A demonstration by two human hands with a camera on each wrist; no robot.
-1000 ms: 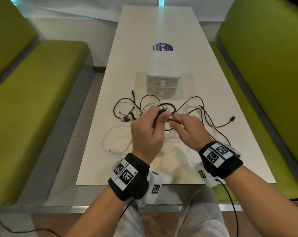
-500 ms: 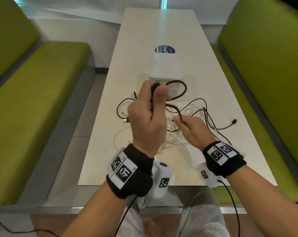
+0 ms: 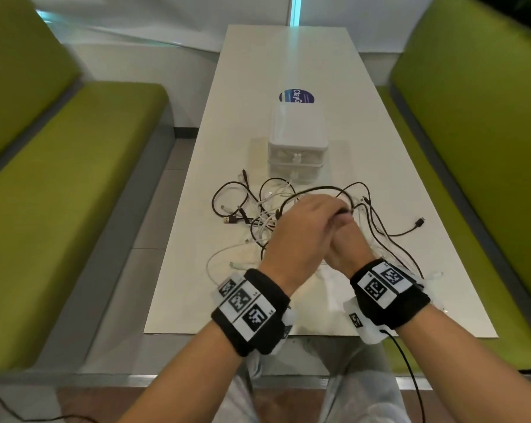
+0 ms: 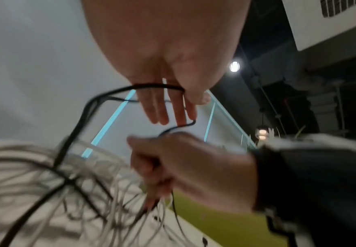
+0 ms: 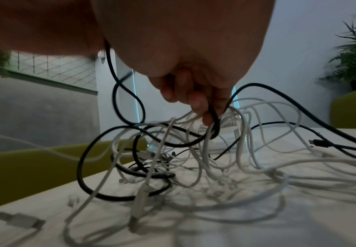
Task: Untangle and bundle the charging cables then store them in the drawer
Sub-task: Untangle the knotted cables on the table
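As R hand point(image 3: 346, 245) pinches black cable point(image 3: 319, 188), L hand point(image 3: 301, 233) loops it.

A long white table point(image 3: 288, 56) runs between two green benches. Beyond the fingers point(image 3: 328, 206) stands a small white drawer unit point(image 3: 297, 138), a round blue sticker point(image 3: 294, 96) behind it. Under them sprawl tangled black and white cables point(image 3: 236, 209).
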